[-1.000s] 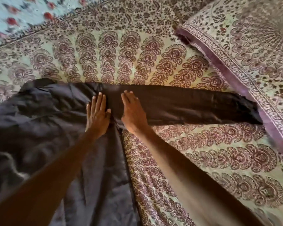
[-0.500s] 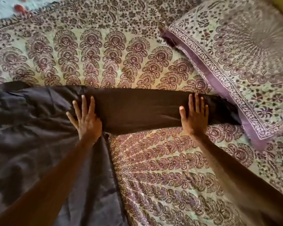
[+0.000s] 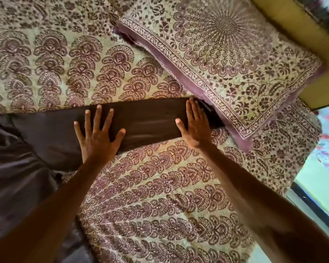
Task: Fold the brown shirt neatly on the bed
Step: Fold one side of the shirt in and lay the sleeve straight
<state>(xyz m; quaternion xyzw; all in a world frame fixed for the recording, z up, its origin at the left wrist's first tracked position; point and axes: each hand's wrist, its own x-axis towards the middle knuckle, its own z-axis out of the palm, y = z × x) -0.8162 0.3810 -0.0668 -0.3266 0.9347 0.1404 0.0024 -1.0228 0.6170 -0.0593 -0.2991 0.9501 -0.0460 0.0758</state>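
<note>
The brown shirt [image 3: 27, 149] lies spread over the left side of the bed, its body wrinkled. One sleeve [image 3: 148, 120] stretches flat to the right, and its end slips under the pillow's corner. My left hand [image 3: 98, 138] rests palm down with fingers spread near where the sleeve joins the body. My right hand [image 3: 196, 126] lies flat on the sleeve's far end, next to the pillow. Neither hand grips the cloth.
The bed wears a cream bedspread [image 3: 150, 205] with a maroon print. A matching pillow [image 3: 226, 59] with a purple border lies at the upper right, touching the sleeve end. A yellow wall [image 3: 292, 21] stands behind it. The bed's right edge [image 3: 285, 190] drops to the floor.
My right hand slid right along the sleeve from beside the left hand to the sleeve's end by the pillow. The left hand stayed near the shoulder, and the view swung right.
</note>
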